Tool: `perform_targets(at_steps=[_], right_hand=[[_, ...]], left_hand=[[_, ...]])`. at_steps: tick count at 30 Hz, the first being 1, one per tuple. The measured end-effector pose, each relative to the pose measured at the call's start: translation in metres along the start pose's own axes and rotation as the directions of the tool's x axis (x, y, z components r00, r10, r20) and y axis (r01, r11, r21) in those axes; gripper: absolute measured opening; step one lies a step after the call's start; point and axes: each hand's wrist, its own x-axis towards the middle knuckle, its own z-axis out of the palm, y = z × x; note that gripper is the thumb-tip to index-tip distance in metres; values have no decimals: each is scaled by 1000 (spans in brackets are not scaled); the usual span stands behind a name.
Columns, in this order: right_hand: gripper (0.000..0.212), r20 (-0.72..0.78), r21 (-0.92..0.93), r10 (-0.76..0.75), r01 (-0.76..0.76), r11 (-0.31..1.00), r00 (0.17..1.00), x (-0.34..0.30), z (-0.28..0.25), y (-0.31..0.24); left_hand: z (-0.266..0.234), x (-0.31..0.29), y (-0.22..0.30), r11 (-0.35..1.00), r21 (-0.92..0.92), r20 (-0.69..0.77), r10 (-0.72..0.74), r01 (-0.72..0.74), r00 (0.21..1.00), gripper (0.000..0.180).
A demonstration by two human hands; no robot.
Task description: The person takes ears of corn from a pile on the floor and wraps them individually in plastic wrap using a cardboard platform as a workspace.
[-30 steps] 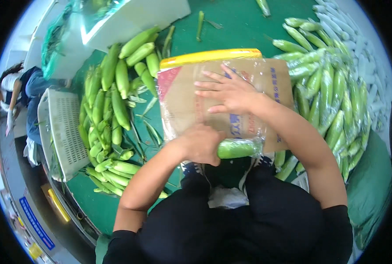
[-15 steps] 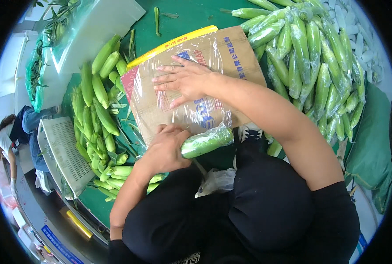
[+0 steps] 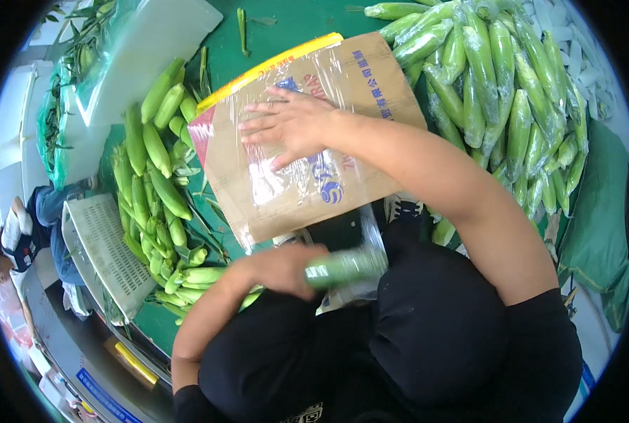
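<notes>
My left hand, blurred by motion, is closed round one end of a green ear of corn above my lap. Clear plastic film covers the ear, and a strip of film runs from it up to the edge of a cardboard box. On top of that box lies my right hand, flat with fingers spread, pressing on a sheet of clear film. A yellow strip edges the box's far side.
Unwrapped ears of corn are heaped at left beside a white basket. Film-wrapped ears are piled at right. A white foam box stands far left. Another person is beyond the basket.
My left hand has drawn the ear of corn off the box's near edge toward my lap, with film stretching between them. My right hand stays flat on the box. The other person has shifted.
</notes>
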Motion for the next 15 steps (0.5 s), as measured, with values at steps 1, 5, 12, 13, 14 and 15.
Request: perform_targets(at_steps=[1, 5, 12, 13, 14, 15], right_hand=[[77, 15, -25, 22, -21, 999, 1000, 0, -5, 2], [77, 4, -45, 29, -29, 999, 1000, -6, -4, 4], [79, -151, 677, 145, -4, 736, 978, -42, -4, -96], [78, 33, 975, 128, -60, 215, 991, -53, -1, -123], [79, 151, 965, 13, -145, -221, 988, -62, 3, -147], [80, 275, 761, -90, -275, -587, 957, -72, 6, -169]], left_hand=[[12, 12, 9, 992, -126, 265, 38, -5, 964, 66], [20, 20, 21, 979, 196, 399, -31, -52, 917, 54], [46, -14, -32, 725, -221, -232, 610, -652, 757, 62], [48, -20, -40, 672, -392, -297, 554, -629, 778, 65], [52, -30, -45, 596, -543, -357, 474, -591, 805, 68], [49, -30, -34, 542, -435, -638, 379, -720, 671, 74]])
